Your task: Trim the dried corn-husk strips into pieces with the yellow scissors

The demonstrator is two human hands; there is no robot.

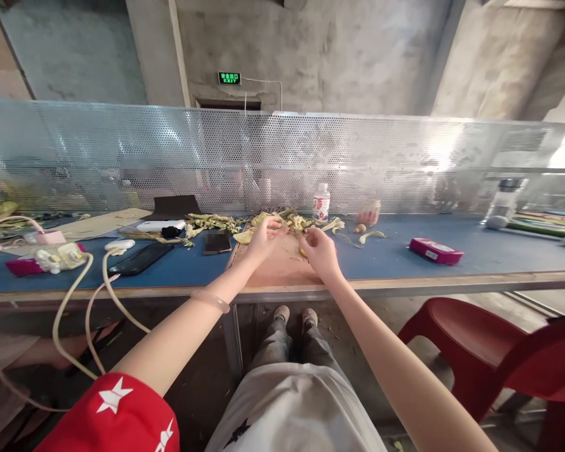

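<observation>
Sleeve (122, 417): red w/ white stars, on my L arm; bangle (210, 301) further down, twd wrist.
Seat (475, 326): red, on my R, near desk edge.
Desk (381, 260): blue top, runs L–R in front of me.
Board (275, 270): brown, flat, dead ahead, partly under my hands.
Phone (141, 258): dark, flat, well L of the hands.
R hand (320, 251): over R side of board, fingers curled in, tips close tog.; can't tell if they pinch anything, knuckles hide it.
Yellow bit (302, 252): at R hand's inner side, mostly hidden.
L hand (265, 240): over L side of board, fingers loosely spread, tips angled R; no hold visible.
Scraps (294, 221): dry plant bits, heaped at far end of board, just beyond both sets of fingers; hands abt equally near, can't call one nearer.
Scraps' axis: long way L–R, roughly square to my reach; loose heap, no single tip, but pale strip (334, 224) at R end points R.
Bottle (321, 206): white, upright, right behind scraps.
Mesh (282, 144): metal screen, behind bottle.
Sign (229, 78): green EXIT, far wall.
</observation>
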